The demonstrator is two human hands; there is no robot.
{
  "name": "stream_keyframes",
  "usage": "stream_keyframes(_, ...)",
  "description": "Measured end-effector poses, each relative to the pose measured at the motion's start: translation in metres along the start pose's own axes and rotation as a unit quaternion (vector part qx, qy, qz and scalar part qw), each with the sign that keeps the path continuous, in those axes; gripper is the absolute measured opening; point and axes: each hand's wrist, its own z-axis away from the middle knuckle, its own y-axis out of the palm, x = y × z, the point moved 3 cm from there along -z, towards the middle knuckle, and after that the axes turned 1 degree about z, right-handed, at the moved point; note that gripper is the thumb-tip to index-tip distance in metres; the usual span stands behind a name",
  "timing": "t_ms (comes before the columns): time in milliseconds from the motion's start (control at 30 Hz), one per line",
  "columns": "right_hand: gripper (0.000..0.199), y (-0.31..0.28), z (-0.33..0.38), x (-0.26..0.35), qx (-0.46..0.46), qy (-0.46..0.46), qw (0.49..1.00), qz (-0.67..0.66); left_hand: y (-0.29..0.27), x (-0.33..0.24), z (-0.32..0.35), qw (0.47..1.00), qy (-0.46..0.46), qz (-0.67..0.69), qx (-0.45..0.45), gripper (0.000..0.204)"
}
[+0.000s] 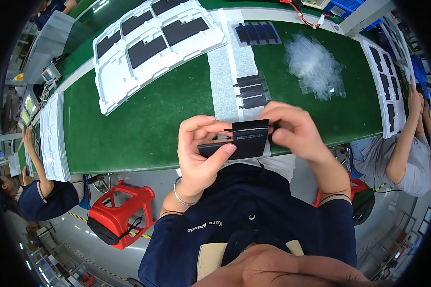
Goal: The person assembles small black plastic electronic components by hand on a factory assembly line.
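Note:
My left hand grips a flat black L-shaped battery by its left end, thumb on the face. Small pale print marks that face, and it is held up just above the table's near edge. Along the battery's upper edge runs a black strip, which stands up from it. My right hand is closed at the battery's upper right corner, with thumb and forefinger together. Something small and dark shows at those fingertips, too hidden to name. Beyond my hands, black strips lie on clear backing film.
A white tray with black flat pieces lies on the green table. More strips and a heap of clear films lie beyond. White trays stand at the left and right, beside co-workers. A red stool stands behind left.

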Motion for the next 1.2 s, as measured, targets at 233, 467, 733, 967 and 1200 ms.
stream_keyframes(233, 0.017, 0.020, 0.002, 0.001, -0.083, -0.001, 0.996, -0.009, 0.006, -0.012, -0.003, 0.998, 0.002, -0.059, 0.016, 0.043)
stream_keyframes(467, 0.015, 0.019, 0.002, 0.002, -0.065, 0.006, 0.998, -0.005, 0.004, -0.016, -0.019, 0.987, -0.050, -0.117, 0.096, 0.014)
stream_keyframes(733, 0.016, 0.019, 0.000, 0.002, -0.054, -0.017, 0.998, 0.012, 0.003, -0.015, -0.021, 0.985, -0.033, -0.138, 0.099, 0.009)
stream_keyframes(967, 0.016, 0.020, -0.001, 0.005, -0.051, -0.043, 0.997, 0.046, 0.001, -0.012, -0.020, 0.982, -0.001, -0.161, 0.096, 0.009)
stream_keyframes(1200, 0.017, 0.019, 0.000, 0.006, -0.043, -0.048, 0.995, 0.071, 0.000, -0.009, -0.019, 0.981, -0.014, -0.163, 0.101, 0.010)
